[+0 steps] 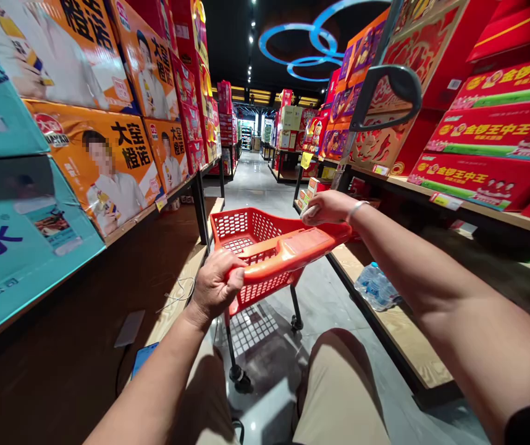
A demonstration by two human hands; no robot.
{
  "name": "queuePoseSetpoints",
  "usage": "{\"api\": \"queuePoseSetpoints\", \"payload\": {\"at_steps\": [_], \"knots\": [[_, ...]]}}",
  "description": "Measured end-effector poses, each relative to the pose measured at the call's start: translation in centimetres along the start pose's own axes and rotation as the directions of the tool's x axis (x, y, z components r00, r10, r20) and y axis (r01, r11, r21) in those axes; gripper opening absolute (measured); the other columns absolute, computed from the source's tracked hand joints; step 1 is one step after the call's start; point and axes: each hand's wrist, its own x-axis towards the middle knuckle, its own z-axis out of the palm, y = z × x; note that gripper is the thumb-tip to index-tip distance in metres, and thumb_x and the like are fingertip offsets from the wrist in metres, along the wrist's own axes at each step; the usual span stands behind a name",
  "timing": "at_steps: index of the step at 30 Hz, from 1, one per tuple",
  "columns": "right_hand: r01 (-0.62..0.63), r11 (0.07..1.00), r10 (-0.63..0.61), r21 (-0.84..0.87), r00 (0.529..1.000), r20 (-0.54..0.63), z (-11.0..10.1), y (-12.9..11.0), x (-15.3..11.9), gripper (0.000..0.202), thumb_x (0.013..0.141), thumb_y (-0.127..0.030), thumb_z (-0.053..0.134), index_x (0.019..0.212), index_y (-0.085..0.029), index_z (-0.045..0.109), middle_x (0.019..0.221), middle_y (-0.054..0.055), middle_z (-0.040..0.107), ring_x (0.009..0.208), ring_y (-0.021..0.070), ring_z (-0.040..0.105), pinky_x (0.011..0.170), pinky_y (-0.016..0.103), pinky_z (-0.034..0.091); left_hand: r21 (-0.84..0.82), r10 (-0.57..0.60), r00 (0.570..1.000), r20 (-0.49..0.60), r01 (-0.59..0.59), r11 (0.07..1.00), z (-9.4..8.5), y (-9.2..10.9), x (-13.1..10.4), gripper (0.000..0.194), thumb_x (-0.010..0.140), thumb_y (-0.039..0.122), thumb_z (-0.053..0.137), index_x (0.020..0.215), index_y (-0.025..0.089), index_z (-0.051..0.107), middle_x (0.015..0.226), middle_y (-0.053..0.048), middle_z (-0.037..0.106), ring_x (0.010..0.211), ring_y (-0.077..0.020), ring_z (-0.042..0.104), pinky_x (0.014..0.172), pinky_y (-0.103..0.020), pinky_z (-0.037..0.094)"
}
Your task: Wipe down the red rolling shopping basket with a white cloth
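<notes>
A red plastic shopping cart [269,285] stands in the aisle just ahead of my knees, its front turned to the left. My left hand [218,281] is closed round the left end of its handle bar, thumb on the near side. Near the cart's right rear corner is my right hand [327,207], its fingers curled downward around something pale and small that I cannot make out. The cart's mesh basket shows no goods in the part I can see.
Stacked orange drink cartons [102,167] and teal boxes [19,228] fill the left shelf. Red boxes [469,139] fill the right shelf, with a pack of water bottles [377,285] on its low board. A phone-like blue object [144,358] lies low at left. The grey floor [256,185] runs ahead.
</notes>
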Motion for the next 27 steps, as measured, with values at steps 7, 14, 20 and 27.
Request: {"api": "queuePoseSetpoints", "payload": {"at_steps": [7, 14, 20, 27], "knots": [[-0.026, 0.96, 0.163, 0.278, 0.861, -0.482, 2.3, 0.1, -11.9, 0.026, 0.091, -0.04, 0.064, 0.104, -0.023, 0.078, 0.111, 0.009, 0.073, 0.104, 0.0254, 0.068, 0.095, 0.041, 0.054, -0.062, -0.066, 0.998, -0.009, 0.066, 0.996, -0.9, -2.5, 0.4, 0.034, 0.094, 0.044, 0.041, 0.083, 0.021, 0.064, 0.087, -0.008, 0.069, 0.089, -0.0236, 0.063, 0.086, -0.039, 0.051], [0.138, 0.99, -0.065, 0.03, 0.633, -0.771, 9.7, -10.4, -14.7, 0.011, 0.092, -0.03, 0.068, 0.096, -0.033, 0.078, 0.113, 0.005, 0.073, 0.114, 0.0258, 0.06, 0.103, 0.048, 0.048, 0.263, -0.018, 0.999, -0.03, 0.025, 0.964, -0.3, 0.4, 1.3, 0.036, 0.089, 0.026, 0.042, 0.111, 0.02, 0.07, 0.105, -0.008, 0.074, 0.097, -0.025, 0.065, 0.094, -0.041, 0.047], [0.365, 0.902, -0.426, -0.232, 0.658, -0.621, 11.2, -13.3, -13.3, 0.016, 0.093, -0.03, 0.07, 0.101, -0.042, 0.076, 0.126, -0.005, 0.072, 0.126, 0.0253, 0.052, 0.109, 0.051, 0.04, 0.496, -0.03, 0.999, 0.024, 0.015, 0.868, 0.6, 1.6, 1.6, 0.04, 0.096, 0.033, 0.044, 0.123, 0.02, 0.071, 0.109, -0.01, 0.075, 0.1, -0.0298, 0.063, 0.09, -0.044, 0.042], [0.24, 0.934, -0.358, -0.266, 0.633, -0.686, 9.9, -5.1, -16.6, 0.01, 0.087, -0.021, 0.075, 0.09, -0.031, 0.076, 0.112, 0.0, 0.074, 0.118, 0.0237, 0.056, 0.106, 0.044, 0.049, 0.478, 0.057, 0.991, 0.118, -0.107, 0.872, -1.0, -1.2, 2.0, 0.044, 0.102, 0.05, 0.041, 0.107, 0.022, 0.074, 0.103, -0.008, 0.076, 0.099, -0.0277, 0.062, 0.089, -0.042, 0.039]]}}
